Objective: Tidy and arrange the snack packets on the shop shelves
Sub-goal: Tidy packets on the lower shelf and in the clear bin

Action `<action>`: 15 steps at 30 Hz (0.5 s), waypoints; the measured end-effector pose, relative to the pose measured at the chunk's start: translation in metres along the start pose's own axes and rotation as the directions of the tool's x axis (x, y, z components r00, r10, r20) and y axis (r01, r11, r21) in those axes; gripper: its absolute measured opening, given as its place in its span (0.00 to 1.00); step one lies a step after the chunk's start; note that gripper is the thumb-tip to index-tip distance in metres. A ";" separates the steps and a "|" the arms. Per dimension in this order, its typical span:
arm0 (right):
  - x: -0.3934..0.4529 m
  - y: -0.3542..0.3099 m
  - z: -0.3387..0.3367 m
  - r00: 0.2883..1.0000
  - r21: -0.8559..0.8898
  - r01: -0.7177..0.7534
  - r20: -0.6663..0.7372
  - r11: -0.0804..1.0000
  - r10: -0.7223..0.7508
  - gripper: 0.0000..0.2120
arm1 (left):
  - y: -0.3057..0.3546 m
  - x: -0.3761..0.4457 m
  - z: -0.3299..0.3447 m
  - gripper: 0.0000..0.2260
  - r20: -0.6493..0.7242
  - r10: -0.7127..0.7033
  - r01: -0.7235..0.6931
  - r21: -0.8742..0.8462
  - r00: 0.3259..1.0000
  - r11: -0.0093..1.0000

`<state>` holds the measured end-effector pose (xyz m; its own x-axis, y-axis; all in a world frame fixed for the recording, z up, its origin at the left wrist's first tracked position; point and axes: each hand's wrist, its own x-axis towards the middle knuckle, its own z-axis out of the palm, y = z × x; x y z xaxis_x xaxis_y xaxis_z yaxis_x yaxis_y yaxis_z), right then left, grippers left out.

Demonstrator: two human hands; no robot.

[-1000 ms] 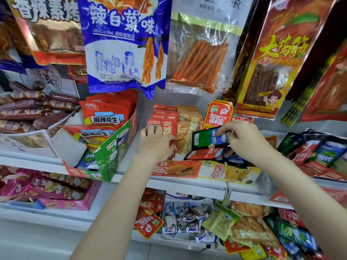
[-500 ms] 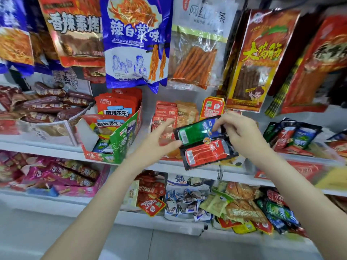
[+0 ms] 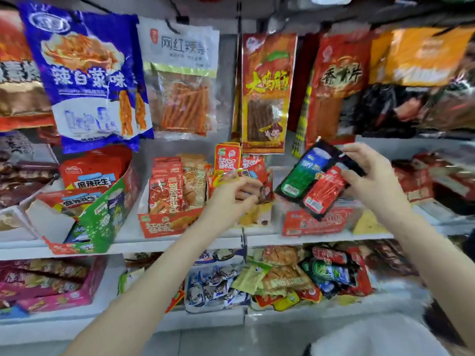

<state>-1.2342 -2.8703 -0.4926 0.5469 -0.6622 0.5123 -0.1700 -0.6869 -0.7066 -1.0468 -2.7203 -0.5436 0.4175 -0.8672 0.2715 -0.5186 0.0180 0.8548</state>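
Note:
My right hand [image 3: 370, 176] grips two small black-edged snack packets, a green one [image 3: 299, 177] and a red one [image 3: 322, 191], tilted in the air above the middle shelf [image 3: 257, 238] at the right. My left hand [image 3: 231, 199] reaches into the pile of small packets at the shelf's centre, fingers curled around a red and yellow packet [image 3: 232, 176]; the view is blurred, so the grasp is unclear. An orange display box [image 3: 167, 223] of red and tan packets stands just left of that hand.
A green and red peanut box [image 3: 102, 214] sits open at the left. Large snack bags [image 3: 87, 75] hang above. A red box [image 3: 316, 222] lies under the held packets. Loose packets [image 3: 282, 281] crowd the lower shelf.
My right hand has lifted the green and red packets up and to the right, tilting them. My left hand left them and moved down to the packets at the shelf's centre.

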 end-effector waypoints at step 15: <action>0.099 0.098 -0.017 0.870 -0.553 0.402 0.479 0.730 -0.117 0.15 | 0.031 0.127 0.079 0.15 0.429 -0.165 -0.109 0.545 0.888 0.831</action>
<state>-1.2108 -3.0079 -0.5027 0.8882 -0.3528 0.2942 -0.3574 -0.9331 -0.0399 -1.0692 -2.8693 -0.5175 0.1358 -0.9866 -0.0900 -0.8832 -0.1617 0.4401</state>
